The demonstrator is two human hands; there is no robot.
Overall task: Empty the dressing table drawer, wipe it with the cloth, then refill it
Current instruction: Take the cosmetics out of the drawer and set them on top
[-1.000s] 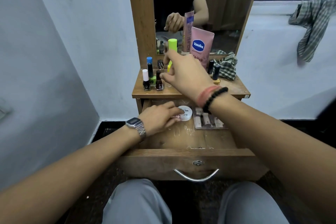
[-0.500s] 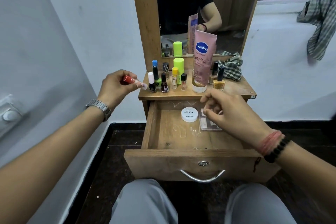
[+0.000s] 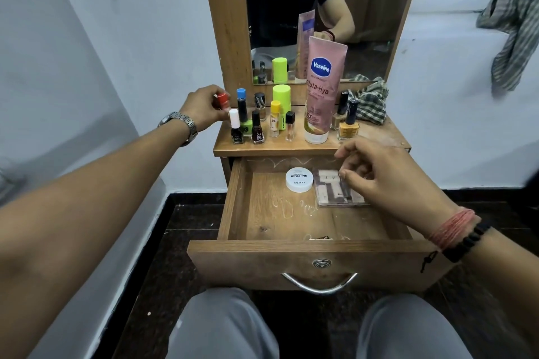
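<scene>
Red-capped bottle (image 3: 222,100) pinched (left fingers (image 3: 217,105))

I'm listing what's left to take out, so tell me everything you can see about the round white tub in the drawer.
The round white tub is a low, flat jar that looks like plastic, lid on, lying flat with dark print reading "nail polish" on top. It sits on the wooden floor of the open drawer, near the back, just left of a clear flat case. Neither hand touches it.
</scene>
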